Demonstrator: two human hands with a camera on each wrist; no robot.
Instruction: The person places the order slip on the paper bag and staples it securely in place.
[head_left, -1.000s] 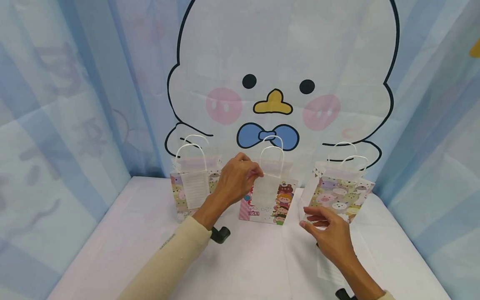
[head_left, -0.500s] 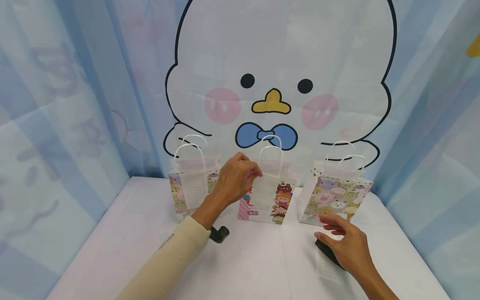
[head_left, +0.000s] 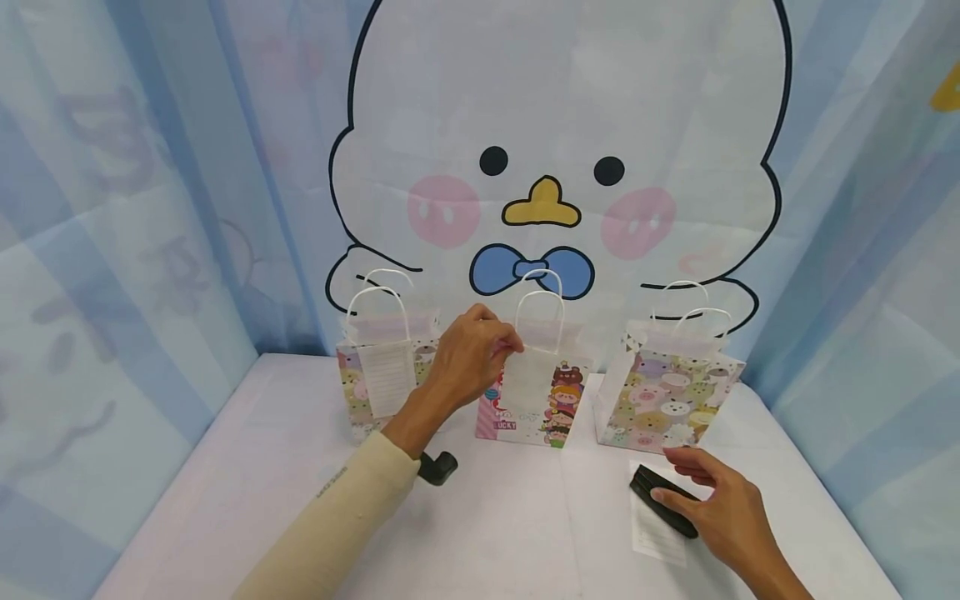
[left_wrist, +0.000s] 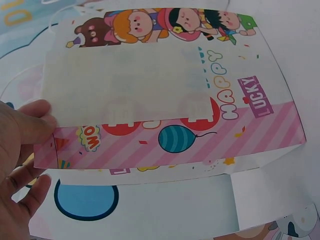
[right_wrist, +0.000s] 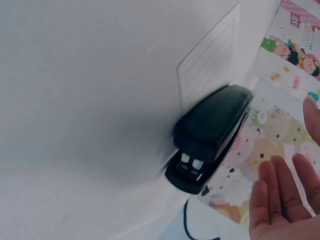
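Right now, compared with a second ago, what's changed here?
Your right hand moved from the right bag toward you and rightward, to the black stapler, without gripping it. Your left hand still pinches the paper slip against the middle bag; both bags stayed put.

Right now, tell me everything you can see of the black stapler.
The stapler is black, plastic-looking, with a rounded upper arm over a base. It gapes at one end, showing pale parts inside. It lies diagonally over a lined paper slip on the white table, in front of the rightmost bag. The right hand hovers close, thumb overlapping it in the head view, not gripping.
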